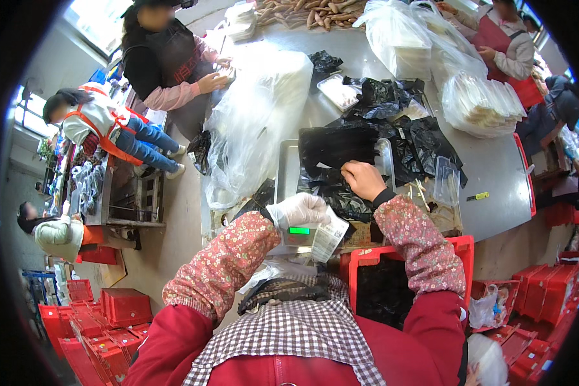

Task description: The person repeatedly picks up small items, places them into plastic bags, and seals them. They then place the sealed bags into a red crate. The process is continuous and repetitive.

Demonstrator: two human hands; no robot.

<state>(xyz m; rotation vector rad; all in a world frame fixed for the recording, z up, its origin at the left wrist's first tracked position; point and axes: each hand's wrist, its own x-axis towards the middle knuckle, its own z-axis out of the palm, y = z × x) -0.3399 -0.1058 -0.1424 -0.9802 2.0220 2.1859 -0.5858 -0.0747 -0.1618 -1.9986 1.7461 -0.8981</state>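
My left hand [299, 211], in a white glove, is closed on a strip of printed labels [332, 237] that hangs down by the scale's lit green display [299, 231]. Bare and with curled fingers, my right hand [364, 179] pinches the near side of a black plastic bag [337, 144]. That bag lies over a shallow metal tray [286, 166] in front of me. Crumpled black plastic [345, 200] spreads beneath both hands. What the bag contains is hidden.
Clear plastic bags [265, 96] cover the table's left side. A white tray [338, 91] holds pale pieces. To the right lie a clear plastic container [447, 181] and a yellow utility knife [477, 197]. A red crate [366, 255] stands against my right side. Co-workers [173, 62] work around the table.
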